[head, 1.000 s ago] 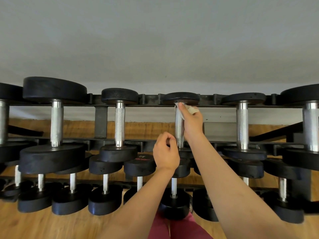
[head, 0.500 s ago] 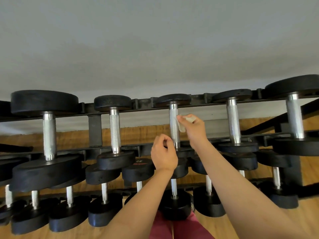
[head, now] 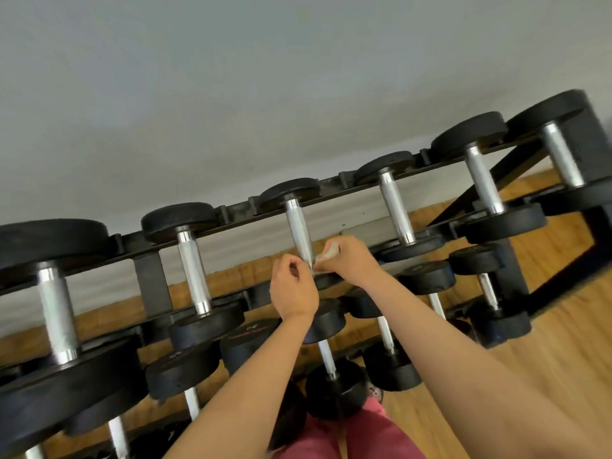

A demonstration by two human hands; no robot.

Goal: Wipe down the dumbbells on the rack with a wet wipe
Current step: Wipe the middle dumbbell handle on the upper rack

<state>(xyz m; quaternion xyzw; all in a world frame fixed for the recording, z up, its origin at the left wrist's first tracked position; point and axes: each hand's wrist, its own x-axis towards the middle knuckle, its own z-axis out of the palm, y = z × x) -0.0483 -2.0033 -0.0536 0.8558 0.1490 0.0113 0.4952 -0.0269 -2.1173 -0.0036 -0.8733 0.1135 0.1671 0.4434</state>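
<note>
Head view: right hand point(head: 351, 264) pinches wet wipe point(head: 326, 255) on dumbbell point(head: 298, 226), left hand point(head: 293, 293) curled empty, rack point(head: 239, 210) behind.

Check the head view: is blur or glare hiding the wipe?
Head view: tilted; motion blur smears the end of the black metal rack; the crumpled white wet wipe in the right hand on the knurled chrome dumbbell handle is soft but readable; no harsh glare.

Counting six dumbbells point(head: 298, 233) up top from 9 to 2 o'clock, more below, two hands point(head: 293, 293), one wipe point(head: 326, 255).
</note>
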